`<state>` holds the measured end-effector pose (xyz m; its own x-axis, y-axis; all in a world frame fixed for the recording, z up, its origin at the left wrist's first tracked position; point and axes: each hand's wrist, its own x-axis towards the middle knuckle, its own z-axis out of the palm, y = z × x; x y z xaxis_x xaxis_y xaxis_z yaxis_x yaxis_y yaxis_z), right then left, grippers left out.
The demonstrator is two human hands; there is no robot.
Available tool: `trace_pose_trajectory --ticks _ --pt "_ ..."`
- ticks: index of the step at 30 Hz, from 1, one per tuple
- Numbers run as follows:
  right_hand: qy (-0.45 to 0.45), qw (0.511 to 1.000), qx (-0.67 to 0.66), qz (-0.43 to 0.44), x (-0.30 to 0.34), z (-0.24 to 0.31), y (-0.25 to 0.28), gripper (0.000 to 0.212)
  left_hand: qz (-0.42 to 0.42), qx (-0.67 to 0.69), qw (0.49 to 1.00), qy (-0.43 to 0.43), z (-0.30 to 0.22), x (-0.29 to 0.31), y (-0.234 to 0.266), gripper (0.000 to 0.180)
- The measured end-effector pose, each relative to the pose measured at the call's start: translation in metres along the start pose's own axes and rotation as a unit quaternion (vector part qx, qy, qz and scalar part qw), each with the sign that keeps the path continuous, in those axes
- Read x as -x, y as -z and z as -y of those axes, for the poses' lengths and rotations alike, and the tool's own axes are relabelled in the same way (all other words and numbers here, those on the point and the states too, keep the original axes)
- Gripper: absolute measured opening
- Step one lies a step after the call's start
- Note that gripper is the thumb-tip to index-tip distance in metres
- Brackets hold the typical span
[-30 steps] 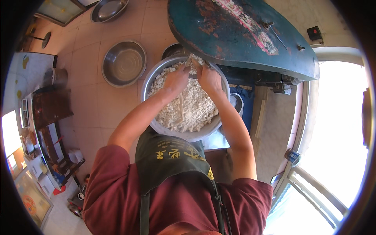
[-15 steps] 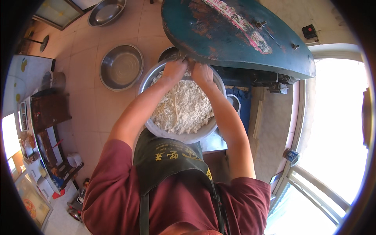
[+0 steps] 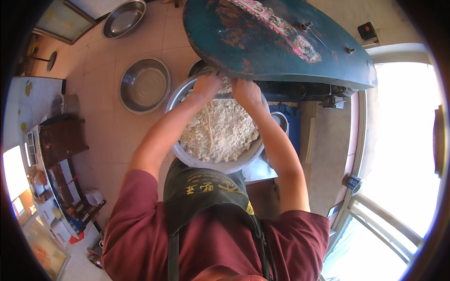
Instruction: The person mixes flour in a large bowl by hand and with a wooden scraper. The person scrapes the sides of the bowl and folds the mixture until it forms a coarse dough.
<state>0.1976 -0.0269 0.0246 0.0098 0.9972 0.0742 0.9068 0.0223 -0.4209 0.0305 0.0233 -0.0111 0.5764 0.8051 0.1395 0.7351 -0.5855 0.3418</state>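
A wide metal basin [image 3: 187, 158] full of pale, crumbly floury dough [image 3: 229, 131] stands right in front of me. A long thin strand lies on top of the crumbs. Both arms reach across it to the far rim. There, my left hand [image 3: 208, 85] is curled close under the lower edge of a dark green, worn machine cover [image 3: 276, 42]. My right hand [image 3: 246, 92] is beside it, also curled, with a small gap between the two. Both sets of fingertips are partly hidden, and what they grip cannot be made out.
An unfilled metal basin [image 3: 145, 85] sits on the tiled floor at the left, another [image 3: 124, 18] farther off. Part of a smaller metal bowl [image 3: 279, 121] shows right of the dough basin. A dark brown cabinet [image 3: 63, 136] is at the far left; a bright window [image 3: 403, 140] is at the right.
My hands have come slightly apart, the right one moving a little right and nearer to me. More crumbs show between them. The whole view has shifted slightly.
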Motion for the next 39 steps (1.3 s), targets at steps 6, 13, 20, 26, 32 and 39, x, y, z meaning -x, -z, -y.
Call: trace_pose_trajectory --ticks 6,13,20,26,32,39 --pt "-0.035 0.993 0.011 0.11 0.014 -0.003 -0.012 0.034 0.029 0.025 0.999 0.006 -0.002 -0.007 0.001 0.02" --pt "-0.004 0.996 -0.027 0.081 0.019 0.005 -0.003 0.034 0.04 -0.044 0.998 -0.038 -0.002 0.029 -0.01 0.035" --pt "-0.004 1.0 -0.014 0.024 0.004 -0.006 -0.015 0.03 0.183 0.08 0.976 0.08 -0.017 0.034 0.031 0.054" --pt "0.02 0.994 0.058 0.093 0.047 -0.006 -0.004 0.028 0.118 0.089 0.989 -0.007 -0.004 0.048 0.011 0.052" --pt "0.009 0.995 0.059 0.08 0.01 0.011 0.018 0.043 0.12 0.148 0.975 0.116 -0.003 0.038 0.013 0.029" --pt "0.019 0.988 0.117 0.098 -0.005 -0.009 -0.012 0.042 0.018 0.157 0.984 0.086 0.004 0.02 -0.011 0.01"
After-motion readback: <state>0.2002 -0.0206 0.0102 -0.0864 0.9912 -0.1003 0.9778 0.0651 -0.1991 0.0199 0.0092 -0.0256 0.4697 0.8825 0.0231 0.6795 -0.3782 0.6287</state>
